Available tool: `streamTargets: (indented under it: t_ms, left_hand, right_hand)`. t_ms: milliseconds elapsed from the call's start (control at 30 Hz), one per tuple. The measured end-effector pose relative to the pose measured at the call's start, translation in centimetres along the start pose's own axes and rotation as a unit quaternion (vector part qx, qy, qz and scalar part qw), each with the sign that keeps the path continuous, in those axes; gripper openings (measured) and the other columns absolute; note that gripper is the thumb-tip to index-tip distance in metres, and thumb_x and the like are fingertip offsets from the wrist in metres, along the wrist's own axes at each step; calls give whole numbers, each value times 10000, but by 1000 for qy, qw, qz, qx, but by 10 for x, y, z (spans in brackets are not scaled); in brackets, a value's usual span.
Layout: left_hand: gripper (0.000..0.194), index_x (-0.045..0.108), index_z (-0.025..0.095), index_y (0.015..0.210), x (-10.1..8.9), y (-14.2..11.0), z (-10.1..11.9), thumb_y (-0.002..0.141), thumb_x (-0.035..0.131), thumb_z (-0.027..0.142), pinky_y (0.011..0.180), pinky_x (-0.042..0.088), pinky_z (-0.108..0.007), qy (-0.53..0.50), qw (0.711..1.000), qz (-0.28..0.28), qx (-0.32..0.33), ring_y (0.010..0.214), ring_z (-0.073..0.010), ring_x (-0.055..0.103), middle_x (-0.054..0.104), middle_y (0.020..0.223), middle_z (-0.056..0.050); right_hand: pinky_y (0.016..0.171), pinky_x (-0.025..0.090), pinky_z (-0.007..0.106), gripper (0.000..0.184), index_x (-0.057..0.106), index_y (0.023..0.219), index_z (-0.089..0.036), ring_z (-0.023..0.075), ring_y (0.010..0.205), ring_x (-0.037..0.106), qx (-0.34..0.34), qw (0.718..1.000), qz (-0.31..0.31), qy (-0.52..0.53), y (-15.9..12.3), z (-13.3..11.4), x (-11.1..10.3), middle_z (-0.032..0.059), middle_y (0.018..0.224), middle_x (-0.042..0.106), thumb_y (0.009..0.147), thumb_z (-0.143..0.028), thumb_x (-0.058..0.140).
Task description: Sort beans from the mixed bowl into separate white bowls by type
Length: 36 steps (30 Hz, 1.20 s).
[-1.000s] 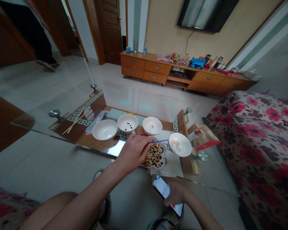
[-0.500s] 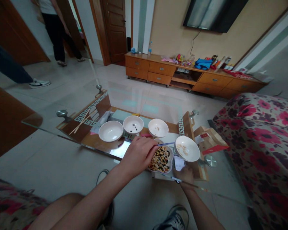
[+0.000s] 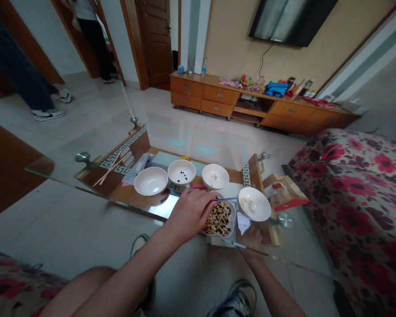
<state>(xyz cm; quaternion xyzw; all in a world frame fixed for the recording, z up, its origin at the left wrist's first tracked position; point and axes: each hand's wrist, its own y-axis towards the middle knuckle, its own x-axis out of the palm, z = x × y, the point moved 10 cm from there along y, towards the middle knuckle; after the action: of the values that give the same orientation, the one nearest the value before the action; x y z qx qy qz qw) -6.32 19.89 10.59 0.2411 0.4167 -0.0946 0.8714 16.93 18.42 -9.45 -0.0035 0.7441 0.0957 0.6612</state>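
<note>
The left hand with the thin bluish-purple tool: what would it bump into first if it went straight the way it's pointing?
Likely the round white bowl with pale pieces: the left hand holds a thin bluish-purple tool pointing there. Depth is unclear; it might pass above.

I count four round white bowls (image 3: pixel 151 181) plus one lobed bowl (image 3: pixel 219 218), two bare hands (image 3: pixel 188 211), one thin blue stick (image 3: pixel 226 199), one phone (image 3: pixel 243 223), one paper bag (image 3: pixel 286 194). Also one TV (image 3: pixel 293 22), one cabinet (image 3: pixel 218 93), two other people (image 3: pixel 26 68). Can't tally the chopsticks (image 3: pixel 111 169) tbh.
</note>
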Motion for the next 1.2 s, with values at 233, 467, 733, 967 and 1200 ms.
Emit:
streamTargets:
  t_ms: [233, 467, 733, 967, 1200]
  left_hand:
    - [226, 686, 210, 1080, 12, 1, -1, 1026, 473, 262, 865, 482, -401, -16, 999, -20, -23, 980, -227, 675, 752, 1026, -50]
    - [219, 717, 213, 999, 27, 5, 2, 1008, 504, 261, 855, 502, -353, -100, 994, -31, -34, 915, -201, 677, 761, 998, -43]
    - [222, 691, 201, 973, 26, 9, -6, 1018, 486, 274, 789, 474, -288, -218, 973, -5, -71, 871, -176, 669, 745, 932, -30]
    - [218, 703, 229, 1039, 22, 16, -22, 1031, 496, 294, 863, 450, -317, -160, 984, -40, -61, 931, -178, 646, 746, 996, -11]
    - [252, 733, 266, 1107, 39, 23, -26, 1035, 504, 343, 880, 447, -345, -83, 988, -126, -10, 983, -194, 625, 723, 995, -31]
  right_hand:
    - [761, 542, 417, 279, 756, 1006, -121, 354, 951, 712, 75, 968, -234, 55, -49, -40, -7, 189, 1023, 760, 773, -262, 697]
    - [584, 447, 246, 249, 710, 868, -184, 152, 679, 622, 19, 823, -354, 444, -43, -120, -95, 32, 758, 703, 915, -388, 576]
    - [591, 450, 281, 481, 672, 760, -186, 152, 624, 553, 76, 799, -111, 586, 71, -85, -144, 12, 654, 632, 804, -665, 692]
    - [589, 516, 270, 468, 693, 921, -203, 151, 621, 618, 101, 766, -92, 629, 84, -82, -126, 6, 681, 680, 710, -600, 822]
    - [688, 601, 338, 333, 778, 936, -198, 217, 743, 710, 56, 823, -148, 545, 76, -78, -114, 84, 870, 771, 828, -510, 736]
